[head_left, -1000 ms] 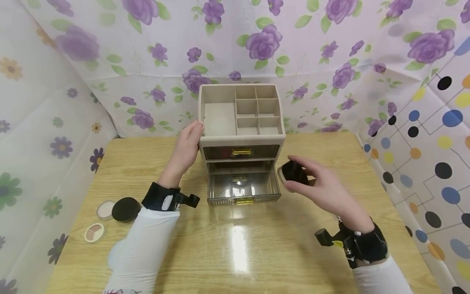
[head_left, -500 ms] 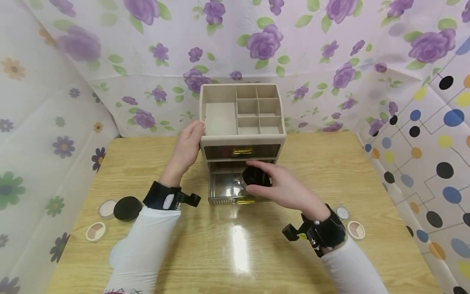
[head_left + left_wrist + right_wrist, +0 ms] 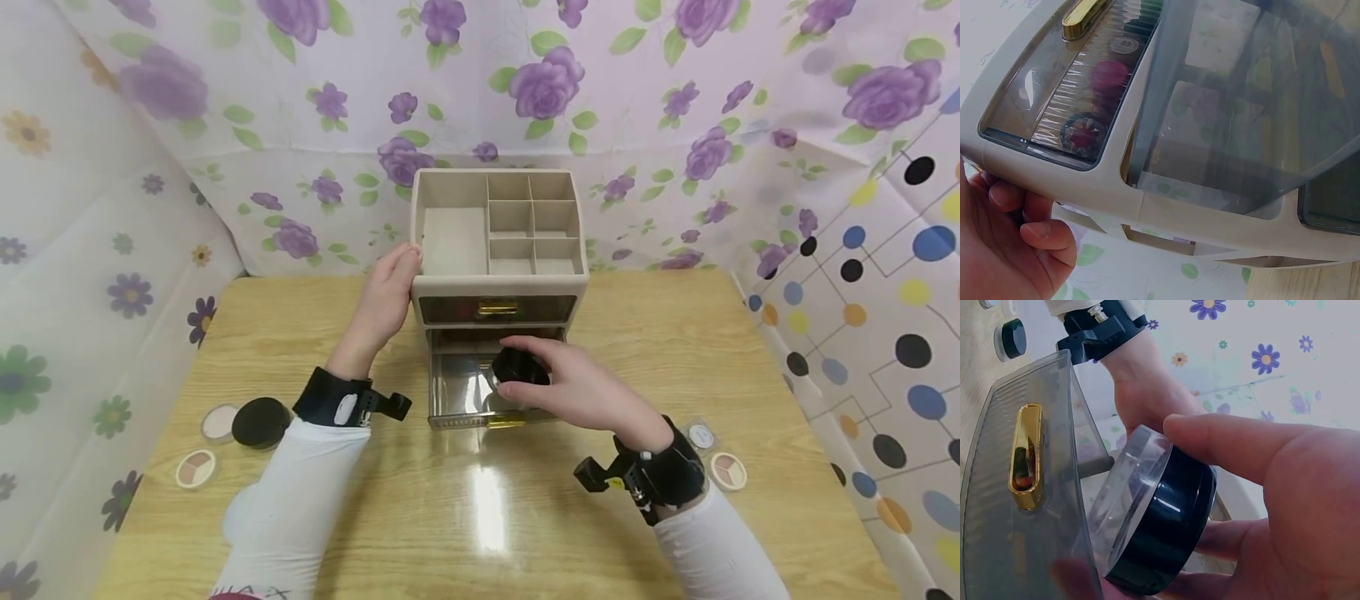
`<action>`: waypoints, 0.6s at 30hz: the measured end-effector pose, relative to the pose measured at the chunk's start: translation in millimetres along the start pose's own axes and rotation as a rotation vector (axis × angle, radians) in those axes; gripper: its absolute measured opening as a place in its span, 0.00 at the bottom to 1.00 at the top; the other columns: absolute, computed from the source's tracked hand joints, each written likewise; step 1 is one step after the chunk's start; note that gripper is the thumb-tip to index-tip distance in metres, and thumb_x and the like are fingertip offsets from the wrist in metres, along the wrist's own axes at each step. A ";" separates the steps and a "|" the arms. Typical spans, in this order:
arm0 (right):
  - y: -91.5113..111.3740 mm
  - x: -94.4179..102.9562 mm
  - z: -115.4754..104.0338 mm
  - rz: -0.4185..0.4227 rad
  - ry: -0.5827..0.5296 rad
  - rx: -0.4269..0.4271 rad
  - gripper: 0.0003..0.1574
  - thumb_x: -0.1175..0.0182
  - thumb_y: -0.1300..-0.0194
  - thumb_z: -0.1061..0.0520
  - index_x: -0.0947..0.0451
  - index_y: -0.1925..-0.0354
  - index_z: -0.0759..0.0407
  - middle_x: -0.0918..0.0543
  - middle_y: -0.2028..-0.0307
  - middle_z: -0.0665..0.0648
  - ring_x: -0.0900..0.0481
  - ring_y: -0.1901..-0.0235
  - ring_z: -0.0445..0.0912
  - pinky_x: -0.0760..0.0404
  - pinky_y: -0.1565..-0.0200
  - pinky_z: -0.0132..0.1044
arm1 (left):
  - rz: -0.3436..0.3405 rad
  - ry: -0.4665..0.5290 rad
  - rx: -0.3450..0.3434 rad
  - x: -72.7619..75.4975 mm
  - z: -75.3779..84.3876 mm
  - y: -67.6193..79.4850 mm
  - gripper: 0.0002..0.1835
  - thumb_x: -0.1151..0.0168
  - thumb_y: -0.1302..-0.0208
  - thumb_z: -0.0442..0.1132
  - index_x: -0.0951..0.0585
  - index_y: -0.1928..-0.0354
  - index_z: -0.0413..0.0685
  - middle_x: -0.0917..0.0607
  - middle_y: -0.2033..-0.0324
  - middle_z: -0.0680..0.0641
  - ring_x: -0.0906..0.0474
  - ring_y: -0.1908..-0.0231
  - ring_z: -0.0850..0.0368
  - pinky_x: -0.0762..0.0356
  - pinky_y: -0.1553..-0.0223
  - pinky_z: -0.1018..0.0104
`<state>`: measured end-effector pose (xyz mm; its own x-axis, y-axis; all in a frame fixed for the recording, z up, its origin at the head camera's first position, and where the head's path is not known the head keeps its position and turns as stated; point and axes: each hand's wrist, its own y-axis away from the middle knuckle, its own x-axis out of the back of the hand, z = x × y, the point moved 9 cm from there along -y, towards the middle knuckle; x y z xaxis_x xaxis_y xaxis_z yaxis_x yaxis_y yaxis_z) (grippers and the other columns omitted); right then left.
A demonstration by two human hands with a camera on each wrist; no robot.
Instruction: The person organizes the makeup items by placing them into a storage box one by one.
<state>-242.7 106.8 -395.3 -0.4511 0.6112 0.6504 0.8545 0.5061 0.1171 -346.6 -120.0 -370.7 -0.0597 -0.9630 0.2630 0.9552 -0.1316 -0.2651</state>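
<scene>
A beige storage box (image 3: 498, 286) with a compartment top stands at the back of the table. My left hand (image 3: 382, 300) grips its left side, thumb at the top edge; in the left wrist view the fingers (image 3: 1047, 234) curl at its side. The lower clear drawer (image 3: 457, 422) is pulled out. My right hand (image 3: 581, 387) holds a clear jar with a black lid (image 3: 1166, 512) between thumb and fingers, tilted, over that drawer and just behind its front wall. The shut upper drawer (image 3: 1054, 94) contains several small items, one of them pink.
On the left of the table are a black-lidded jar (image 3: 261, 422), a pale round disc (image 3: 219, 423) and a three-tone palette (image 3: 197, 470). Another three-tone palette (image 3: 727, 471) and a small clear case (image 3: 701, 435) lie beside the right wrist. Patterned cloth (image 3: 300, 192) encloses the table.
My right hand has carried the black-lidded jar leftward from beside the storage box to over the pulled-out drawer. My left hand keeps its grip on the box's side.
</scene>
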 end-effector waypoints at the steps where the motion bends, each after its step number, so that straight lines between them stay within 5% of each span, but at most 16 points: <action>1: 0.8 0.5 -0.7 0.003 0.000 -0.001 0.44 0.32 0.28 0.34 0.30 0.22 0.45 0.17 0.41 0.50 0.19 0.46 0.47 0.21 0.40 0.52 | 0.001 -0.003 -0.002 -0.4 0.6 -0.4 0.23 0.58 0.14 0.52 0.33 0.67 0.44 0.31 0.65 0.41 0.31 0.60 0.49 0.33 0.55 0.58; 18: -5.5 -12.6 -11.0 0.034 0.090 0.047 0.44 0.30 0.29 0.36 0.29 0.23 0.48 0.23 0.29 0.52 0.24 0.33 0.49 0.24 0.35 0.52 | -0.002 -0.010 0.006 -0.9 0.8 -0.6 0.23 0.59 0.14 0.54 0.34 0.67 0.45 0.31 0.62 0.40 0.31 0.57 0.48 0.34 0.52 0.56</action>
<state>-238.9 89.5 -395.9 -0.3954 0.5725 0.7183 0.8549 0.5153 0.0599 -346.8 -118.9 -370.0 -0.0591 -0.9602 0.2730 0.9567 -0.1326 -0.2593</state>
